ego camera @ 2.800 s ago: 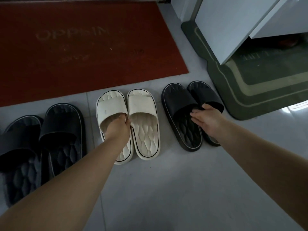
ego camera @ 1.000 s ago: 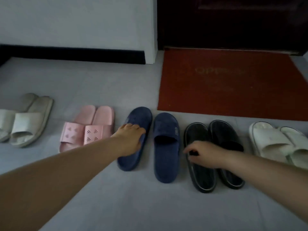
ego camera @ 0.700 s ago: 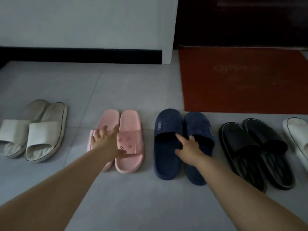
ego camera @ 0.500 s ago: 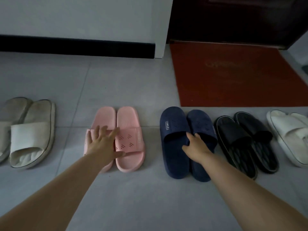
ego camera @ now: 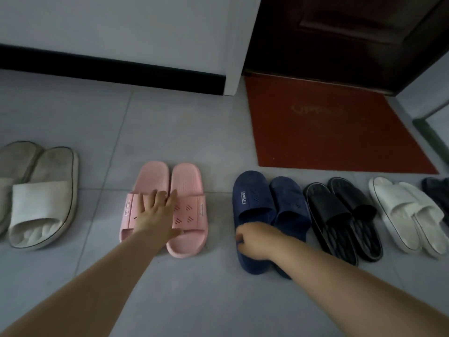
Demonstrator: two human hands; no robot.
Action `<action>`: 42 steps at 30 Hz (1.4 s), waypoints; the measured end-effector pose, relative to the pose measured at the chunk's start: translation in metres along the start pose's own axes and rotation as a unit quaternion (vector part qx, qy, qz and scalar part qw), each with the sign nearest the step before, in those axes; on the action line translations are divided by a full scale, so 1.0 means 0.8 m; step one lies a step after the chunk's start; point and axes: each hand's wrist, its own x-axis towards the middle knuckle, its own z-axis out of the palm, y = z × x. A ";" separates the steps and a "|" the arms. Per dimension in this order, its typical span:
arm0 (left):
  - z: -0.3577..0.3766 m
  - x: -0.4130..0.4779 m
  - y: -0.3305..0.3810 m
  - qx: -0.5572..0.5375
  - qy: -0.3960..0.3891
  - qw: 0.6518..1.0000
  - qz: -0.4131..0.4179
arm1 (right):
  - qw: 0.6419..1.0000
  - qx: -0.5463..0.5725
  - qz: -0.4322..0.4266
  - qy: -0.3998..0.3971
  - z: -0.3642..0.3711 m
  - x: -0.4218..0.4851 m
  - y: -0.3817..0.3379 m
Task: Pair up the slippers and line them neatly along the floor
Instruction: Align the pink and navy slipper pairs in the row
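Note:
Slipper pairs stand in a row on the grey tiled floor. From left: a beige pair (ego camera: pixel 41 198), a pink pair (ego camera: pixel 187 188), a navy pair (ego camera: pixel 255 198), a black pair (ego camera: pixel 340 210), a white pair (ego camera: pixel 401 205). My left hand (ego camera: pixel 155 215) lies flat, fingers spread, across the straps of the pink pair. My right hand (ego camera: pixel 255 239) is curled on the heel part of the left navy slipper, its fingers bent around the inner edge. Both forearms reach in from the bottom of the view.
A red doormat (ego camera: pixel 328 127) lies behind the navy and black pairs, before a dark door (ego camera: pixel 340 32). A white wall with black skirting (ego camera: pixel 109 69) runs behind the row. Another dark slipper (ego camera: pixel 437 190) shows at the right edge.
My right hand has slid back from the navy straps to the heel of the left navy slipper and curled. My left hand stays flat on the pink pair. The view shifted slightly.

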 end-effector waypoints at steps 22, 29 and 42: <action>-0.114 -0.101 -0.065 -0.055 -0.120 0.986 -0.097 | 0.980 0.026 -0.133 0.148 -0.048 0.112 -0.116; -0.069 -0.054 -0.147 0.007 -0.184 0.982 0.029 | 0.976 0.095 -0.108 0.163 -0.017 0.134 -0.179; -0.070 0.038 -0.198 -0.216 0.119 0.967 0.060 | 0.471 0.864 0.088 0.154 0.030 0.093 -0.284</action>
